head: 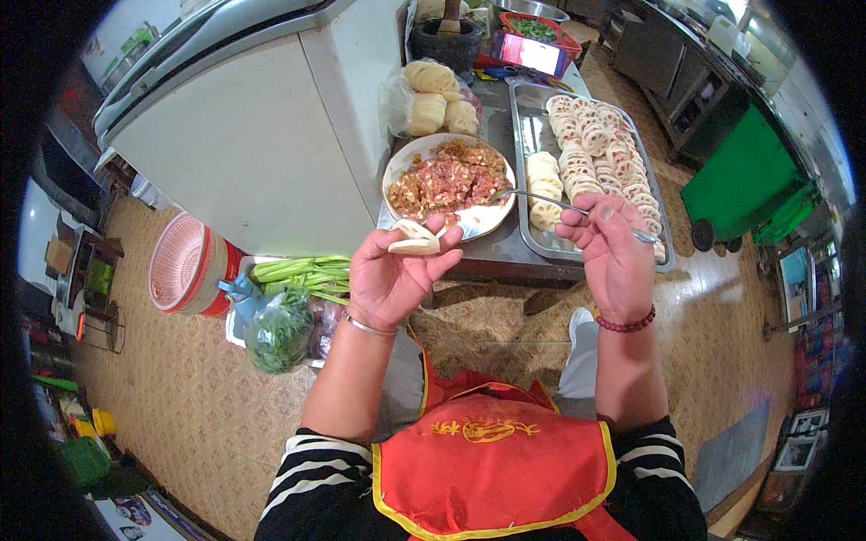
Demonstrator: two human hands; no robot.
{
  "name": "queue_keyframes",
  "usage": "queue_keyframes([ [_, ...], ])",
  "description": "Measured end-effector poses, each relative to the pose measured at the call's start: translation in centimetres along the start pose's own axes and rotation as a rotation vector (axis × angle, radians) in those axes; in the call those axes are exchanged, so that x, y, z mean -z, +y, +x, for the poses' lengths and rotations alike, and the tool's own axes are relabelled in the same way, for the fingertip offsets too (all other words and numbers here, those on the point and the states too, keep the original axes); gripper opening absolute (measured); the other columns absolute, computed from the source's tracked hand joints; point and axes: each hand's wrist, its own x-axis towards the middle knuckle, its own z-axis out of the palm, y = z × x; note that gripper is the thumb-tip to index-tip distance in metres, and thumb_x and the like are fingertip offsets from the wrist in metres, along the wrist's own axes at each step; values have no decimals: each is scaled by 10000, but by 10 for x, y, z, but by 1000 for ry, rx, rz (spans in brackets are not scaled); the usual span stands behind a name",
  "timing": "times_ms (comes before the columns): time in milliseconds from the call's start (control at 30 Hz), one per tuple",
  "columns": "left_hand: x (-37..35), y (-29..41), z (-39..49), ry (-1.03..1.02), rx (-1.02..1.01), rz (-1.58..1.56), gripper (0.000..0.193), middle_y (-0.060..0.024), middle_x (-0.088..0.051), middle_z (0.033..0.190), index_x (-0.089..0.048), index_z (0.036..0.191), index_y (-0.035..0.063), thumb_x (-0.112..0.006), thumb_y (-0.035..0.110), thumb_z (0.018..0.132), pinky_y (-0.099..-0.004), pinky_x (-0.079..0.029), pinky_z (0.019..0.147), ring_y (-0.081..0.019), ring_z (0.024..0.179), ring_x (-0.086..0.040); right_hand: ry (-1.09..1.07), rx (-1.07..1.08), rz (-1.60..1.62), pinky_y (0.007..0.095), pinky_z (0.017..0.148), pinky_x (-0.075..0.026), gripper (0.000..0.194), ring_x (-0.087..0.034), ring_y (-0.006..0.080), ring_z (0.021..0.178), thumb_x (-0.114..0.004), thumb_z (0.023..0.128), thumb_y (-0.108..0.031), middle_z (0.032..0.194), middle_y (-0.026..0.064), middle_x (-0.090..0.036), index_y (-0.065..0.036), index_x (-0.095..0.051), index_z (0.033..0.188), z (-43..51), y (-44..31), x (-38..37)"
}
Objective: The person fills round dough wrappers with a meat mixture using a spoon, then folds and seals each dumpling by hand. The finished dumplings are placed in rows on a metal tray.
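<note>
My left hand [398, 274] holds a pair of pale lotus root slices [414, 241], parted like a small clam, between thumb and fingers. In my right hand [612, 243] is a metal spoon [551, 201], gripped by its handle. The spoon's tip reaches the right side of the minced meat filling [450, 177], which lies in a round white dish [484, 228]. To the right, a steel tray [538, 245] carries rows of filled lotus root slices [587, 145]. A shorter stack of plain-looking slices [543, 179] stands along the tray's left part.
Behind the dish, a plastic bag holds more lotus root [427, 111]. A lit phone [530, 54] leans before a red basket [572, 44], near a dark mortar [443, 47]. Celery [304, 274] and bagged greens [279, 335] lie low at left, by stacked colanders [181, 264]. A green bin [744, 176] stands right.
</note>
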Motion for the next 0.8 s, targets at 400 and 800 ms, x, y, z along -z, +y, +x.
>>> queue_keyframes([
  [400, 22, 8, -19, 234, -58, 127, 326, -198, -645, 1096, -579, 1113, -61, -572, 171, 884, -517, -555, 904, -401, 1088, -609, 42, -13, -271, 366, 855, -563, 205, -671, 243, 893, -524, 981, -109, 971, 155, -635, 55, -593, 1081, 3, 38, -11],
  [800, 29, -17, -9, 553, 58, 445, 253, -148, -676, 1051, -590, 1115, 8, -479, 194, 986, -416, -596, 759, -297, 928, -677, -363, 507, -1063, 369, 768, -547, 237, -658, 303, 888, -606, 806, 46, 972, 154, -676, -26, -691, 1016, -2, 58, -17],
])
